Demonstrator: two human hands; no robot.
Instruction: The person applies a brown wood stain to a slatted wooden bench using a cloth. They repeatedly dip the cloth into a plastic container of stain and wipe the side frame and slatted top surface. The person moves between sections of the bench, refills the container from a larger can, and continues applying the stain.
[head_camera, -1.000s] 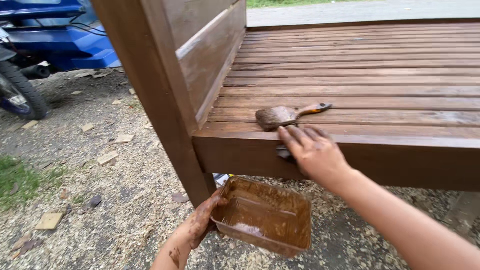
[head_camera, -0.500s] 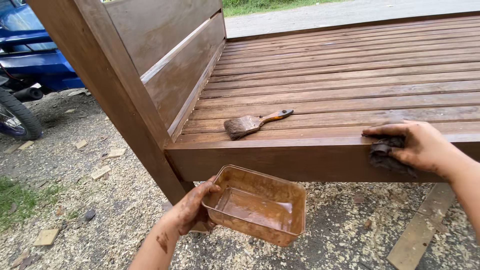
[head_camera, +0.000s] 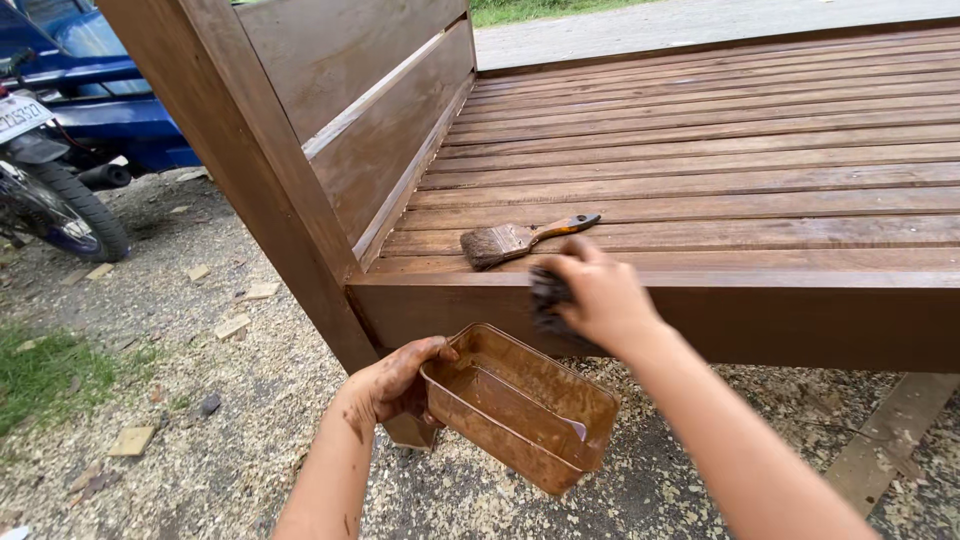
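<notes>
while the left hand (head_camera: 392, 385) is gripping the light, slippery-looking stain tray (head_camera: 520, 405) by its near rim, the right hand (head_camera: 595, 300) is pressing a soft dark rag (head_camera: 548, 300) against the bed frame edge (head_camera: 800, 320).

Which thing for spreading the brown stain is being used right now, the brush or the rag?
The dark stained rag, pressed by the right hand against the brown wooden frame's edge. The wooden-handled brush lies untouched on the slats.

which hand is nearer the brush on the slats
Right. The right hand, holding a dark rag, is at the frame edge just below the brush. The left hand is lower, gripping the tub.
</notes>
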